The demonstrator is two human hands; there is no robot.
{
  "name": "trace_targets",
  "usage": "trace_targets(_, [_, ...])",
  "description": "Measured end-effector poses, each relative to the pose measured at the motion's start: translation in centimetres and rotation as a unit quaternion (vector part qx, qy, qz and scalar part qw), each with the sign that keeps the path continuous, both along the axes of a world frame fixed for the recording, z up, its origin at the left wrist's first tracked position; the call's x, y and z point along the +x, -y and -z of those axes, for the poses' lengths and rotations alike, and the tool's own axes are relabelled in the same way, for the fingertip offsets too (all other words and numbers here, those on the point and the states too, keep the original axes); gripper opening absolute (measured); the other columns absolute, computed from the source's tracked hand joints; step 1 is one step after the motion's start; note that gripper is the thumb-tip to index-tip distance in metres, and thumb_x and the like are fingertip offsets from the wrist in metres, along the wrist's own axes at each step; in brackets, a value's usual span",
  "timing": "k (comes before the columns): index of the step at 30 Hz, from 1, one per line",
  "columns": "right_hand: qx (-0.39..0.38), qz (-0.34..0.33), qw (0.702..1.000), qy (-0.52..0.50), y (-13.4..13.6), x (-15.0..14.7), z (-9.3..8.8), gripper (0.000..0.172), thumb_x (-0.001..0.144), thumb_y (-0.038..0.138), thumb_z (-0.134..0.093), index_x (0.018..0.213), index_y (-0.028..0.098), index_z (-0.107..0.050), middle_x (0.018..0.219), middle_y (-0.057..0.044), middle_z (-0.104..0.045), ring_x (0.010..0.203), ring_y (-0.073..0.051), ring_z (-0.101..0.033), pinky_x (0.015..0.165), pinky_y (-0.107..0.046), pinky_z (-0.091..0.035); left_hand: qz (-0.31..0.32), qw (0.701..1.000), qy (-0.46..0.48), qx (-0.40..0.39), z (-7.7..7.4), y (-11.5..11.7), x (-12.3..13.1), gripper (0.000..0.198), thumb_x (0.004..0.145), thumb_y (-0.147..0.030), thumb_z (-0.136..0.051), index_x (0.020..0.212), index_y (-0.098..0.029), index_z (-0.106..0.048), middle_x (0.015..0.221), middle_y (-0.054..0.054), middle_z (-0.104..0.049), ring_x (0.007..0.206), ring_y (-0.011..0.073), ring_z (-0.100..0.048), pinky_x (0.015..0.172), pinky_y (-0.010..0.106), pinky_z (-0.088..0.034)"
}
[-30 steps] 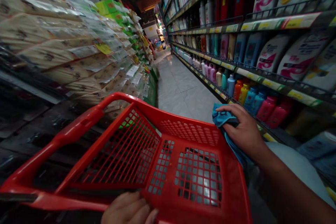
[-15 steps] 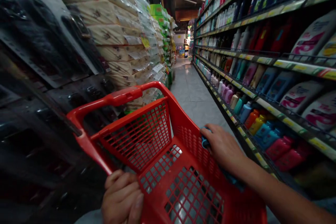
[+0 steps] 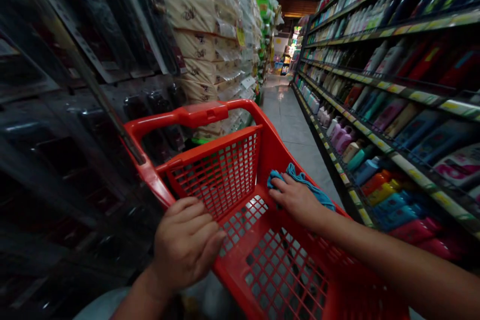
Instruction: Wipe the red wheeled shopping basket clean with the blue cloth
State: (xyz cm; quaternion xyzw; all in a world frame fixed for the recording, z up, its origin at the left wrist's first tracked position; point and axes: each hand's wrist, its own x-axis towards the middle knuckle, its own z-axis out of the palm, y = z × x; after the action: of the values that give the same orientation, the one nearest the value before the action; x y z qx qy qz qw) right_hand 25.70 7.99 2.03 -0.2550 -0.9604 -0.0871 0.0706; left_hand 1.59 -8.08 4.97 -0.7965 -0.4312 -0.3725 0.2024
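The head view looks down, near a red latticed plastic cart (image 3: 243, 241). It faces along grey floor tiles (image 3: 290, 120), right of centre.

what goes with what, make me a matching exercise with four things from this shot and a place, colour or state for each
Things:
1. cart
2. cloth
3. left hand
4. bottles

Places, colours, states:
A. curled at the cart's near edge
B. on the shelves right of the aisle
C. red, with gridded panels
D. blue, under the right hand

Right pairs: 1-C, 2-D, 3-A, 4-B
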Motion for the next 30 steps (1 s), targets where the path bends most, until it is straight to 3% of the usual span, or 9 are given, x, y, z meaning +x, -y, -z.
trace_targets(3, [-0.177, 0.023, 0.984, -0.011, -0.7, -3.5, 2.2, 0.023, 0.088, 0.011, -0.062, 0.107, 0.021, -0.07, 0.113, -0.006, -0.067, 0.108, -0.023, -0.061, 0.091, -0.032, -0.049, 0.009, 1.0, 0.014, 0.001, 0.1, -0.6, -0.6, 0.029, 0.093, -0.017, -0.044, 0.065, -0.022, -0.05, 0.053, -0.003, -0.049, 0.058, 0.0157, -0.043, 0.076, 0.037, -0.036])
trace_targets(7, [-0.376, 0.114, 0.92, -0.008, -4.2, -7.6, 5.9, 0.036, 0.08, 0.008, -0.065, 0.112, 0.023, -0.071, 0.114, -0.002, -0.07, 0.106, -0.017, -0.066, 0.09, -0.024, -0.049, 0.011, 0.999, 0.029, 0.014, 0.9, -0.5, -0.3, 0.029, 0.095, -0.018, -0.042, 0.067, -0.023, -0.049, 0.055, -0.003, -0.052, 0.06, 0.0162, -0.044, 0.079, 0.039, -0.035])
trace_targets(11, [-0.356, 0.198, 0.913, -0.012, -4.9, -7.8, 9.7, 0.069, 0.081, 0.019, -0.07, 0.147, 0.021, -0.05, 0.152, -0.015, -0.047, 0.133, -0.03, -0.053, 0.107, -0.039, -0.043, 0.017, 0.999, 0.036, 0.005, 1.2, -0.4, -0.1, 0.033, 0.096, -0.022, -0.04, 0.064, -0.023, -0.046, 0.051, -0.003, -0.048, 0.057, 0.0159, -0.04, 0.075, 0.037, -0.035])
trace_targets(15, [-0.303, 0.28, 0.91, -0.039, -1.0, -6.8, 13.3, 0.077, 0.093, 0.049, -0.061, 0.158, 0.02, -0.033, 0.167, -0.02, -0.023, 0.148, -0.04, -0.033, 0.115, -0.053, -0.034, -0.002, 0.999, 0.053, 0.006, 1.2, -0.5, 0.2, 0.037, 0.097, -0.021, -0.041, 0.06, -0.023, -0.045, 0.05, -0.004, -0.048, 0.054, 0.0146, -0.04, 0.075, 0.037, -0.036])
trace_targets(18, [-0.273, 0.275, 0.921, -0.043, 1.1, -6.3, 15.6, 0.083, 0.091, 0.058, -0.061, 0.16, 0.022, -0.032, 0.17, -0.017, -0.017, 0.152, -0.042, -0.024, 0.119, -0.055, -0.027, -0.009, 0.998, 0.059, 0.015, 1.2, -0.3, 0.4, 0.044, 0.101, -0.026, -0.036, 0.059, -0.023, -0.046, 0.049, -0.005, -0.05, 0.053, 0.0142, -0.042, 0.074, 0.036, -0.036])
trace_targets(21, [-0.249, 0.254, 0.933, -0.054, 0.5, -6.2, 16.6, 0.066, 0.095, 0.048, -0.057, 0.155, 0.025, -0.042, 0.166, -0.013, -0.03, 0.149, -0.038, -0.03, 0.119, -0.052, -0.029, -0.009, 0.998, 0.057, 0.021, 1.2, -0.1, 0.2, 0.046, 0.103, -0.027, -0.033, 0.06, -0.023, -0.049, 0.05, -0.004, -0.054, 0.055, 0.0144, -0.047, 0.075, 0.037, -0.037])
trace_targets(25, [-0.233, 0.301, 0.919, -0.102, 0.8, -7.7, 16.9, 0.053, 0.094, 0.024, -0.057, 0.146, 0.026, -0.053, 0.142, -0.013, -0.056, 0.13, -0.033, -0.048, 0.109, -0.046, -0.041, -0.011, 0.999, 0.038, 0.029, 1.1, -0.2, 0.1, 0.047, 0.103, -0.025, -0.033, 0.059, -0.023, -0.049, 0.047, -0.005, -0.051, 0.056, 0.0139, -0.05, 0.074, 0.036, -0.038])
trace_targets(27, [-0.246, 0.265, 0.924, -0.121, 3.2, -9.3, 17.3, 0.054, 0.091, 0.018, -0.058, 0.144, 0.028, -0.055, 0.137, -0.013, -0.057, 0.128, -0.031, -0.05, 0.109, -0.044, -0.043, -0.011, 0.999, 0.038, 0.034, 0.7, -0.3, 0.3, 0.049, 0.103, -0.026, -0.033, 0.057, -0.023, -0.048, 0.046, -0.005, -0.049, 0.053, 0.0133, -0.048, 0.072, 0.036, -0.036])
trace_targets(30, [-0.307, 0.042, 0.945, -0.108, 7.3, -11.0, 18.2, 0.052, 0.093, 0.023, -0.059, 0.142, 0.036, -0.054, 0.134, -0.008, -0.058, 0.126, -0.026, -0.051, 0.108, -0.038, -0.044, -0.013, 0.999, 0.034, 0.025, 0.0, -0.2, 0.6, 0.046, 0.102, -0.024, -0.034, 0.06, -0.023, -0.052, 0.05, -0.005, -0.055, 0.055, 0.0132, -0.052, 0.072, 0.036, -0.037])
